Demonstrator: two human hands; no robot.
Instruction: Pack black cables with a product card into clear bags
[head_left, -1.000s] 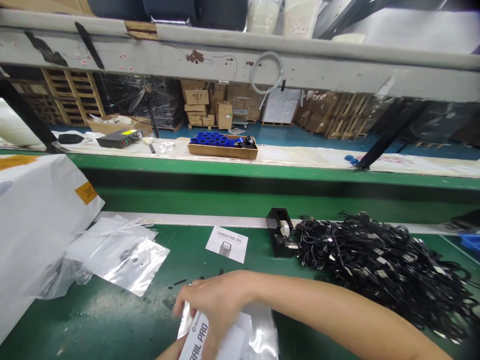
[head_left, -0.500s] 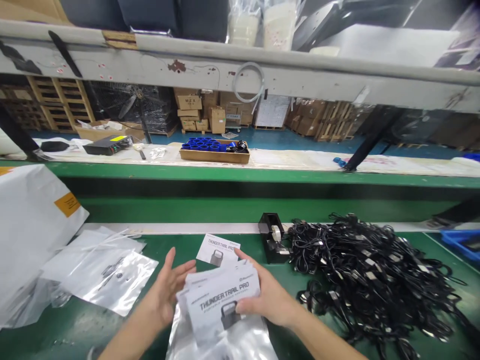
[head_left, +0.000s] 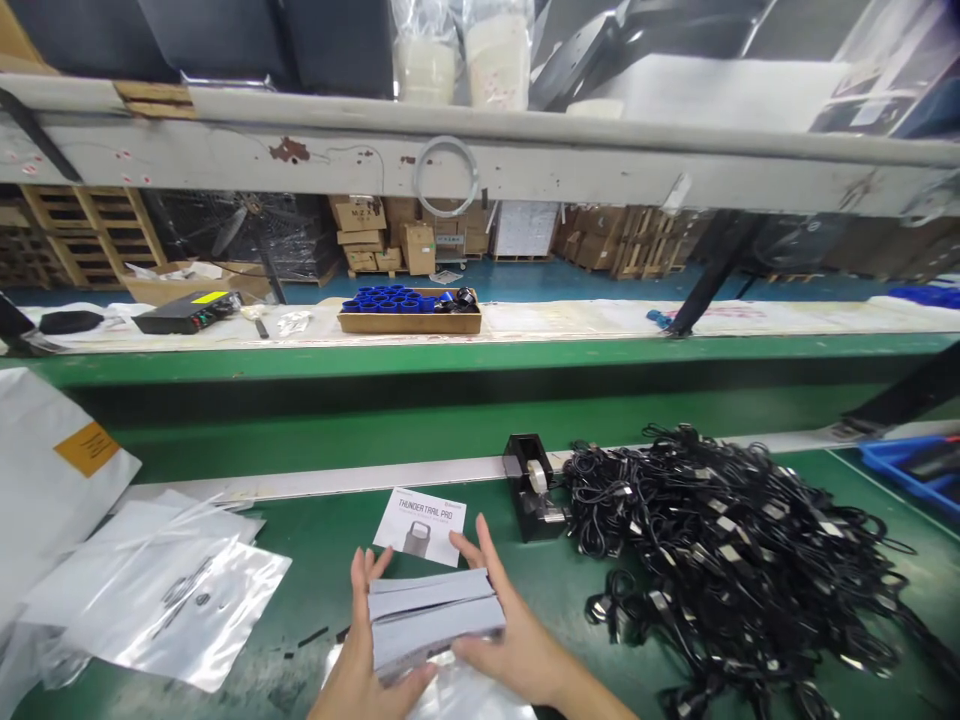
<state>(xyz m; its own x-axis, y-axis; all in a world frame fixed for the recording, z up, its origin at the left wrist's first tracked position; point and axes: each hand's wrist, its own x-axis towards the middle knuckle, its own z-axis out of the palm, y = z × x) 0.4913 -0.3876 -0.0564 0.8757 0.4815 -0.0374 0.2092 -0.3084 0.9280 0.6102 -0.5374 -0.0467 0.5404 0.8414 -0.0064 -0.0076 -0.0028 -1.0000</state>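
A thick stack of white booklets stands on its edge between my hands, low in the middle of the head view. My left hand presses the stack's left end, thumb under it. My right hand grips the right end with fingers along the back. Under the stack lies a clear plastic bag. A single "Thunder Trail Pro" booklet lies flat on the green mat just beyond my fingers.
A black tape dispenser stands right of the single booklet. A big heap of black cables fills the right side. Clear plastic bags and a white sack lie at the left. A blue bin sits at the far right.
The booklets were tilted with their cover facing me; now both hands hold them squared up on edge. My left hand has closed in on the stack's left end.
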